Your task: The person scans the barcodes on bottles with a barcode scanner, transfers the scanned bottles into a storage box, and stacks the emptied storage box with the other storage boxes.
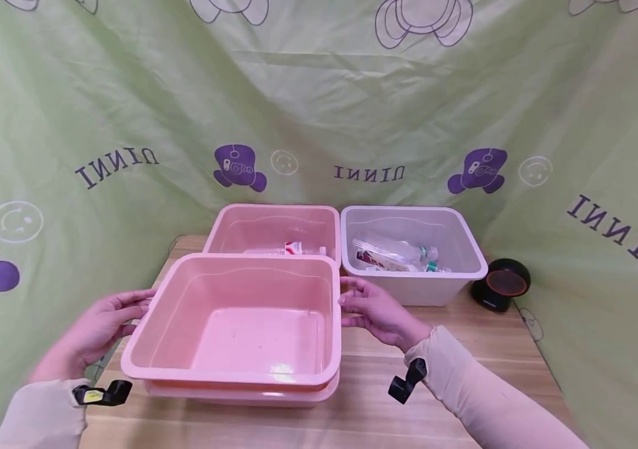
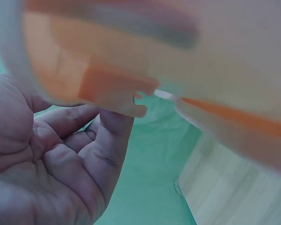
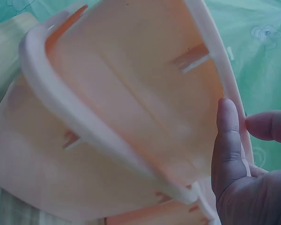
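Both hands hold an upper pink plastic bin [image 1: 229, 376] by its left and right rims. It sits over a second pink bin [image 1: 251, 396], whose front rim shows just below. My left hand [image 1: 100, 327] grips the left rim, and in the left wrist view its fingers [image 2: 110, 140] curl up against the underside of the bin's lip. At the opposite side my right hand [image 1: 377, 308] pinches the rim; the right wrist view has the thumb and a finger on either side of the lip. That view also shows the lower bin's wall [image 3: 28, 150] and a gap between the two bins.
Behind stands another pink bin [image 1: 274, 211] with a white-and-red package [image 1: 293, 247]. To its right, a whitish bin [image 1: 425, 290] holds clear plastic bottles [image 1: 397, 249] and a wrapper. A black round-headed device [image 1: 501, 284] is at the right. Green printed cloth [image 1: 307, 112] surrounds the wooden table [image 1: 397, 411].
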Motion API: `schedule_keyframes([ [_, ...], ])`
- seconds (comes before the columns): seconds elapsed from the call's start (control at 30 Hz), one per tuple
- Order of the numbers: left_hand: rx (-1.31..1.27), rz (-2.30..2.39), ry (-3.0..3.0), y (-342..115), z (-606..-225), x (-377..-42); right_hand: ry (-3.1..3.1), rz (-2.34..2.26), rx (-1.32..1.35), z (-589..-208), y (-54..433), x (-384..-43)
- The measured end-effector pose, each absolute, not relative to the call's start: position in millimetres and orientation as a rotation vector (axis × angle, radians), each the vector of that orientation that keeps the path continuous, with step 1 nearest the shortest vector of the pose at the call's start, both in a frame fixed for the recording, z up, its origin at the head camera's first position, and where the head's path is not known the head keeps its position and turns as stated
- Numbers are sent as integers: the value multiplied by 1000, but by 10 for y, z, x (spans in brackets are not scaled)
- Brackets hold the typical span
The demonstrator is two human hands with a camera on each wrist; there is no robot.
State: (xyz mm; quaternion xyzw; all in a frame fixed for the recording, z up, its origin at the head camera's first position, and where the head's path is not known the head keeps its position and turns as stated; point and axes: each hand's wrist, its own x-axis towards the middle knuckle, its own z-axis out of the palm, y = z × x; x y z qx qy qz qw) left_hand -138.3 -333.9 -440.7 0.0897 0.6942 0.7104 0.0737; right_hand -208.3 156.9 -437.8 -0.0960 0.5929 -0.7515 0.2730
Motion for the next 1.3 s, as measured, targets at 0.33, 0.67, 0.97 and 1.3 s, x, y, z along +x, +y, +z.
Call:
schedule_keyframes([
  [0.33, 176, 2028, 2219, -3276, -4518, -1334, 1629, -1972, -245, -4588, 1596, -2082],
  [0.67, 56, 1946, 2288, -3200, -4599, -1275, 1654, -1933, -184, -4690, 1632, -2020],
  [0.97, 80, 1982, 2248, -3181, -4656, -1234, 1650, -1944, -172, -4721, 1642, -1975],
  [1.3, 97, 1513, 2536, -3167, -4474, -1233, 1691, -1869, -228, -4680, 1702, -1972],
])
